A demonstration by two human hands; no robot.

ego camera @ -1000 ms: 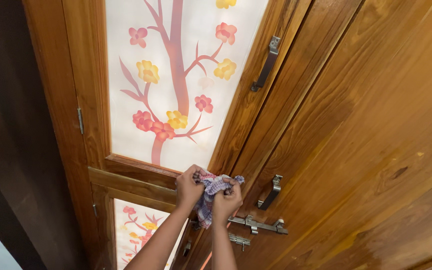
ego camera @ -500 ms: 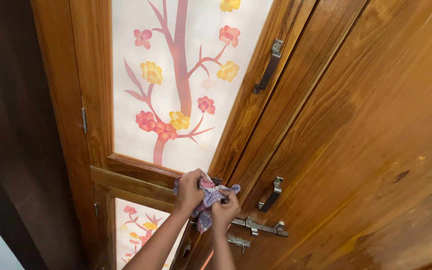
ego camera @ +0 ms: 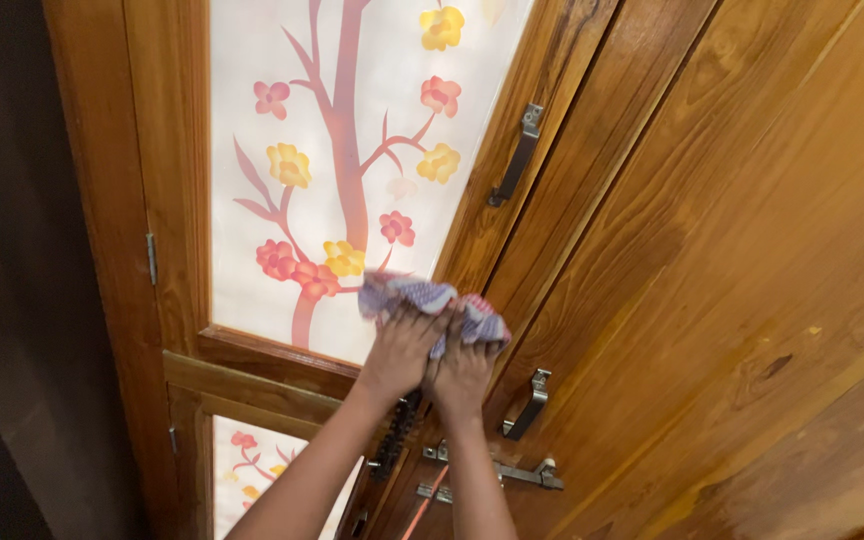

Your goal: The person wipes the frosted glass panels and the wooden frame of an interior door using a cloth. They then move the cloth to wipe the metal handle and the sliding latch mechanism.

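Both my hands press a checked purple, white and red cloth (ego camera: pixel 430 297) flat against a wooden door. My left hand (ego camera: pixel 400 348) lies over the cloth's left part, at the lower right corner of the frosted glass panel (ego camera: pixel 252 150) painted with a flowering tree. Beside it, my right hand (ego camera: pixel 465 368) covers the cloth's right part on the wooden stile (ego camera: pixel 492 230) next to the glass. The fingers of both hands are spread over the cloth and hide its middle.
Two dark metal pull handles are on the wood, one high (ego camera: pixel 514 156) and one low (ego camera: pixel 525 404). A sliding bolt latch (ego camera: pixel 512 468) sits below my right wrist. A second glass panel (ego camera: pixel 252 465) shows at the bottom left. A dark wall (ego camera: pixel 12 250) borders the frame.
My hands held the cloth bunched between them below the glass panel; they have moved up and now press it spread against the panel's lower corner and the stile.
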